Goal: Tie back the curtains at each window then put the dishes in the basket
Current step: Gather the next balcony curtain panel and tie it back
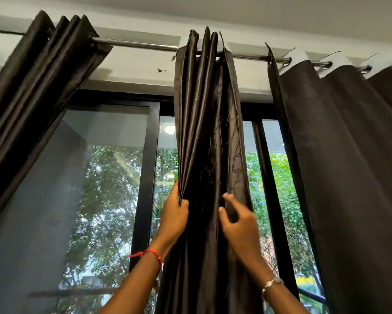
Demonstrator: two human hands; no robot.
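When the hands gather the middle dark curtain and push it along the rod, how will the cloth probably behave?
The middle curtain is probably floppy: it hangs in long soft folds and bunches where the left hand grips its edge. Its sheen suggests smooth, perhaps slippery cloth. It likely slides easily on the smooth metal rod.
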